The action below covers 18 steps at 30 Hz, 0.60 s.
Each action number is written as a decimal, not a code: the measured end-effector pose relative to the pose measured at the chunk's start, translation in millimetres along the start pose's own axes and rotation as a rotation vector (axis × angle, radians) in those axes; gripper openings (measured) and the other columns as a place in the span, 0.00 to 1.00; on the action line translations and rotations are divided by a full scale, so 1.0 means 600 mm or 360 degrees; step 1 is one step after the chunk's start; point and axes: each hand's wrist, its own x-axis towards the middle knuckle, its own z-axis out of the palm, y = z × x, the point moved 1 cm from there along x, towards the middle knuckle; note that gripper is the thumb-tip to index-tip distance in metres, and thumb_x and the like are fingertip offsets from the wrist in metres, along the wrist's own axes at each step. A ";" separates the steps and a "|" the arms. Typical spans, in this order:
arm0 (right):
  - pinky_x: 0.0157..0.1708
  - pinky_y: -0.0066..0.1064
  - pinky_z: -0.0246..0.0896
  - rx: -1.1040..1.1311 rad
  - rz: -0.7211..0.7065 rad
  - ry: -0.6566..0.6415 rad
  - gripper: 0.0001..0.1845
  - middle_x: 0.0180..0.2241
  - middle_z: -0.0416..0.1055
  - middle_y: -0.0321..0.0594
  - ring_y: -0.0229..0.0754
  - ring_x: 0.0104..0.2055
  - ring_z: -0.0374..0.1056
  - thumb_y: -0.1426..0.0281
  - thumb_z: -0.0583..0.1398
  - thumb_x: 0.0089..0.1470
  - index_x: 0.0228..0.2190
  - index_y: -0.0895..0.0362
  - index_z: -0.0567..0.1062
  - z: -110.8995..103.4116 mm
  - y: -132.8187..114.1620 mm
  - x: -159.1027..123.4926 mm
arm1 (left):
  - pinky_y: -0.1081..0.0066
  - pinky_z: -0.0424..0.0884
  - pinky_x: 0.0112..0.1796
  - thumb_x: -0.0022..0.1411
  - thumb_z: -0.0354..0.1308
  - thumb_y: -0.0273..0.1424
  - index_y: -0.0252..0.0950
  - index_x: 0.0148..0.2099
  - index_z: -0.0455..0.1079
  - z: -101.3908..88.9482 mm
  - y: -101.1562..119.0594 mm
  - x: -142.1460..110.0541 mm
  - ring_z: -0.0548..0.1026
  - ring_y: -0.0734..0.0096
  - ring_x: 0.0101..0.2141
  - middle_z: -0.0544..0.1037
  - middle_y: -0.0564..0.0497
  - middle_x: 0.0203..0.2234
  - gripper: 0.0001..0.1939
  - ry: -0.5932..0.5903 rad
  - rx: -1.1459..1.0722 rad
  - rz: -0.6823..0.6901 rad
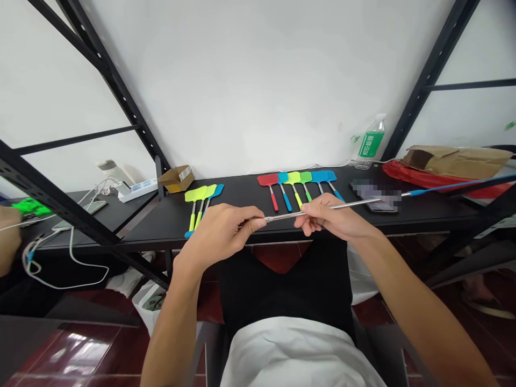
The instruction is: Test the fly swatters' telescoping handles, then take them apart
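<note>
A telescopic fly swatter with a long silver rod lies crosswise in front of me, almost level, its rod drawn out. My left hand is closed around it, thumb and fingers pinching near a joint in the metal. A blue handle end pokes out on the far side of that hand. My right hand pinches the rod further along. Beyond it the blue neck runs off the right edge, so the swatter's head is mostly out of view. Behind my hands lie two groups of swatters: yellow-green and blue ones, and several mixed colours.
On the black table stand a small open cardboard box and a water bottle. A phone lies at right, near a brown paper package on red plastic. Black rack posts flank me. A person's arm shows far left.
</note>
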 end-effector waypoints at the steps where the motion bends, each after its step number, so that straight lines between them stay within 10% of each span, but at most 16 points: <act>1: 0.20 0.27 0.52 0.0050 0.0002 0.0020 0.22 0.20 0.76 0.44 0.36 0.22 0.67 0.53 0.65 0.56 0.27 0.60 0.85 0.003 0.002 0.001 | 0.71 0.57 0.29 0.72 0.51 0.39 0.40 0.42 0.77 0.000 0.000 -0.001 0.69 0.73 0.23 0.75 0.55 0.21 0.15 0.0022 0.0006 -0.0030; 8: 0.18 0.27 0.49 0.0450 0.0100 0.0193 0.29 0.17 0.71 0.41 0.34 0.18 0.61 0.48 0.60 0.58 0.22 0.60 0.81 0.035 0.026 0.020 | 0.71 0.58 0.30 0.67 0.58 0.35 0.41 0.42 0.73 0.008 0.006 0.000 0.71 0.72 0.26 0.80 0.55 0.29 0.05 0.0212 0.0132 -0.0133; 18: 0.21 0.27 0.53 0.0019 -0.0002 -0.0026 0.23 0.22 0.78 0.46 0.36 0.23 0.67 0.54 0.62 0.59 0.30 0.60 0.86 -0.001 0.006 0.004 | 0.70 0.57 0.28 0.72 0.51 0.38 0.40 0.44 0.77 -0.003 -0.001 -0.006 0.70 0.72 0.24 0.78 0.54 0.24 0.14 0.0004 0.0084 0.0003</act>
